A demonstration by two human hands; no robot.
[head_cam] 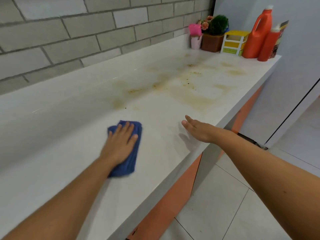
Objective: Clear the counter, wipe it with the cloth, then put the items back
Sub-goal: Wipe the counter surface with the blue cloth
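Observation:
A folded blue cloth lies flat on the white counter. My left hand presses down on it with straight, spread fingers. My right hand hovers just above the counter near its front edge, fingers straight and holding nothing; its shadow falls on the surface below. Brown-yellow stains spread over the counter beyond both hands. At the far right end stand a large orange bottle, a smaller orange bottle, a small yellow drawer unit, a potted plant and a pink-topped cup.
A grey brick-pattern wall runs along the back of the counter. Orange cabinet fronts sit under the counter edge. White floor tiles fill the lower right, with a white door or panel beyond.

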